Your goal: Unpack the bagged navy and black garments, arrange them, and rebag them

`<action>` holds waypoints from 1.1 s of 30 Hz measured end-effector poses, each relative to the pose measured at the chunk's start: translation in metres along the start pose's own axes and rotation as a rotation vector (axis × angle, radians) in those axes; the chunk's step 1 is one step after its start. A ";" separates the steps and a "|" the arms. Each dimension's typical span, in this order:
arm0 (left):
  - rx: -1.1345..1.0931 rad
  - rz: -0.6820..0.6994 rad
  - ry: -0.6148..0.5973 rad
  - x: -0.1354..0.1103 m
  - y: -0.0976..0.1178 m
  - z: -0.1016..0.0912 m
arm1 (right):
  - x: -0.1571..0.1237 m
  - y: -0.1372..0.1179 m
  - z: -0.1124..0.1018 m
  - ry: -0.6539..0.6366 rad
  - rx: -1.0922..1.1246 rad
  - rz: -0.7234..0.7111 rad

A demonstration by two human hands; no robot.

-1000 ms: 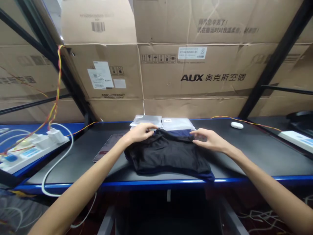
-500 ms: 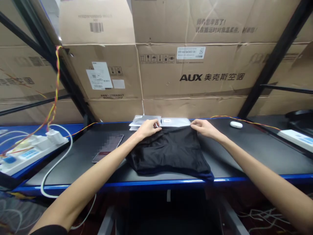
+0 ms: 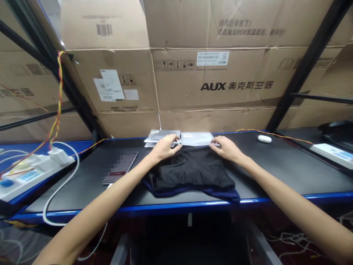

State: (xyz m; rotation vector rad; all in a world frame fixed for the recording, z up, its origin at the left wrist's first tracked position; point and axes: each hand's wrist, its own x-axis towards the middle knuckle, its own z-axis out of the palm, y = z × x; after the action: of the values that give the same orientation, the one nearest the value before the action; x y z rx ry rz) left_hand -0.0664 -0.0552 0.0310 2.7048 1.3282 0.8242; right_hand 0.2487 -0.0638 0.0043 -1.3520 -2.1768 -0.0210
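A piece of soft black fabric (image 3: 193, 169), with navy blue showing along its near edge, lies spread on the dark tabletop; what kind of item it is I cannot tell. My left hand (image 3: 167, 146) rests at its far left corner, thumb and fingers apart. At the far right corner is my right hand (image 3: 226, 147), also with a gap between thumb and fingers. Both thumbs are at the fabric's far edge. Just beyond lie flat packets in clear plastic, one grey packet (image 3: 162, 135) near my left fingers and one whitish packet (image 3: 197, 138) between the hands.
A phone (image 3: 121, 167) lies left of my left forearm. White power strips (image 3: 30, 173) with cables are at the left, and another strip (image 3: 333, 154) is at the right. A small white case (image 3: 264, 138) sits at the back right. Cardboard (image 3: 220, 99) stands behind the table.
Both hands have loosened from their pinch on the fabric's far edge, which now lies lower and nearer. More navy shows along the near edge. The view has shifted slightly.
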 end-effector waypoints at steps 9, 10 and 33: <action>-0.132 0.131 -0.523 -0.043 0.020 -0.006 | -0.024 -0.052 0.003 -0.432 0.204 -0.205; -0.126 0.124 -0.542 -0.046 0.019 -0.003 | -0.025 -0.053 0.004 -0.473 0.179 -0.203; -0.124 0.134 -0.355 -0.046 0.012 0.005 | -0.027 -0.053 0.006 -0.524 0.125 -0.191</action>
State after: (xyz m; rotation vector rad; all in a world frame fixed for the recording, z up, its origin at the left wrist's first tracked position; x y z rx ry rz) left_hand -0.0780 -0.0958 0.0096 2.6977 0.9978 0.3880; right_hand 0.2107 -0.1098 0.0008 -1.1656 -2.6790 0.4337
